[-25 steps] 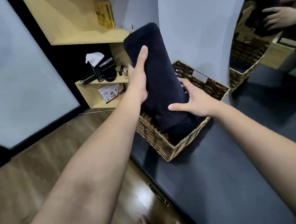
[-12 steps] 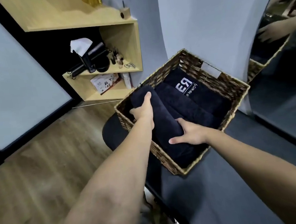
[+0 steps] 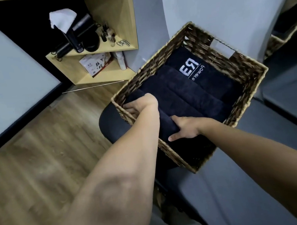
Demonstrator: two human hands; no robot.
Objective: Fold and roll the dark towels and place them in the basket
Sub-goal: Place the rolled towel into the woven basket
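Note:
A woven wicker basket (image 3: 249, 67) stands on a dark grey padded surface (image 3: 243, 184). Three rolled dark towels lie side by side in it. The far one (image 3: 212, 80) shows a white logo, and the middle one (image 3: 188, 97) lies beside it. The nearest roll (image 3: 166, 127) lies along the basket's left wall. My left hand (image 3: 139, 105) curls over that roll's far end, fingers down between towel and wicker wall. My right hand (image 3: 184, 128) grips the roll's near part, thumb stretched along its side.
A light wooden shelf unit (image 3: 107, 74) at the back left holds a tissue box (image 3: 64, 20), small bottles and a carton. A wood floor (image 3: 39, 160) lies to the left. A grey wall stands behind the basket and a mirror (image 3: 292, 24) at the right.
The rolled towel went from upright above the basket to lying flat inside it. Both hands followed it down, and my left hand slid to its far end by the basket wall.

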